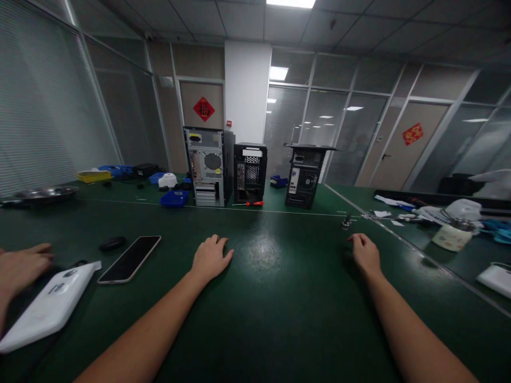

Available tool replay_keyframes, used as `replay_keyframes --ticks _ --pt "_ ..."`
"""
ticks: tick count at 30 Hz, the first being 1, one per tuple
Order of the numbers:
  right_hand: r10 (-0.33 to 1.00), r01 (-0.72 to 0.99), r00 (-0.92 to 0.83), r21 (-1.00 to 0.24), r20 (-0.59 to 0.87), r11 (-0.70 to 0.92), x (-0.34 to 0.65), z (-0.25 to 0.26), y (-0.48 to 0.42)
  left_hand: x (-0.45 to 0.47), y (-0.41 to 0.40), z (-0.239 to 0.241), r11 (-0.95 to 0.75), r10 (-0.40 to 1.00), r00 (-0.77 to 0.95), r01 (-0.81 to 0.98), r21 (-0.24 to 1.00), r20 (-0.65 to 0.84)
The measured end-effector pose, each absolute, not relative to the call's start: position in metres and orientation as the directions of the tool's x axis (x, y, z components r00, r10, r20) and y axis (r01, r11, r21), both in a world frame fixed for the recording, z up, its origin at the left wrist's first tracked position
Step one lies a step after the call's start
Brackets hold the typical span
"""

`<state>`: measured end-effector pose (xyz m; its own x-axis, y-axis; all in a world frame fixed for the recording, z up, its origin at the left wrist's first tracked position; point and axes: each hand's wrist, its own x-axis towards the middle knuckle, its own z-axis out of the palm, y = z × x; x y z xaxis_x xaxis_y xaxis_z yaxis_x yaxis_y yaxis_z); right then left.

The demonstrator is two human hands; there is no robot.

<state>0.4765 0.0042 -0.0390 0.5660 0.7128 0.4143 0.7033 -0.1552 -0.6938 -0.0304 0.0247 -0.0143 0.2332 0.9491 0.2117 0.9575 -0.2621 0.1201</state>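
Note:
My left hand (211, 256) rests palm down on the green table, its thumb apart from the fingers, and holds nothing. To the right, my right hand (364, 253) is low over the table with loosely bent fingers and nothing visible in it. Just beyond it stands a small metal piece with a dark upright tip (346, 221), not touched by the hand. Three computer cases stand across the far side: a tall grey-backed case (209, 167), a smaller black case (250, 173) and a black case with a panel lying on top (304, 175). A red-handled screwdriver (254, 203) lies before the middle one.
At left, another person's hand (26, 266) is beside a white packet (54, 303). A phone (131, 259) and a black mouse-like object (112, 243) lie nearby. Blue bin (174, 199) and metal pan (46, 194) sit farther back. A cream jar (453, 236) stands right.

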Motion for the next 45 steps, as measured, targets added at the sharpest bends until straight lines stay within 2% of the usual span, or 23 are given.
replay_keyframes --ticks 2,7,10,14,20,23,27,32,40,45 --pt "0.678 0.725 0.589 -0.657 0.440 -0.204 0.485 -0.029 -0.004 -0.031 0.026 -0.020 -0.277 0.946 0.246 0.951 0.137 0.209" --pt "0.742 0.828 0.459 -0.538 0.489 -0.159 0.516 -0.022 -0.020 -0.034 0.033 -0.037 -0.298 0.950 0.277 0.944 0.145 0.145" --pt "0.823 0.835 0.405 -0.527 0.398 -0.157 0.530 -0.022 -0.025 -0.034 0.035 -0.039 -0.299 0.950 0.279 0.942 0.152 0.140" --pt "0.947 0.815 0.265 -0.566 0.181 -0.120 0.535 -0.015 -0.029 -0.034 0.033 -0.036 -0.299 0.951 0.280 0.942 0.153 0.134" --pt "0.984 0.688 0.176 -0.717 0.023 -0.106 0.523 -0.002 -0.036 -0.034 0.032 -0.033 -0.295 0.953 0.278 0.939 0.178 0.116" --pt "0.991 0.651 0.131 -0.753 -0.015 -0.097 0.521 -0.004 -0.037 -0.034 0.033 -0.033 -0.291 0.955 0.274 0.941 0.173 0.117" --pt "0.996 0.670 0.093 -0.741 0.009 -0.056 0.523 -0.012 -0.032 -0.034 0.034 -0.034 -0.297 0.952 0.280 0.941 0.160 0.121" --pt "0.972 0.698 0.218 -0.710 0.090 -0.091 0.519 -0.026 -0.022 -0.033 0.032 -0.033 -0.304 0.949 0.286 0.941 0.148 0.130" --pt "0.898 0.677 0.379 -0.729 0.222 -0.105 0.512 -0.043 -0.010 -0.032 0.030 -0.031 -0.292 0.953 0.273 0.944 0.156 0.132" --pt "0.861 0.591 0.471 -0.793 0.192 -0.146 0.525 -0.049 -0.007 -0.032 0.030 -0.031 -0.288 0.954 0.267 0.942 0.173 0.137"
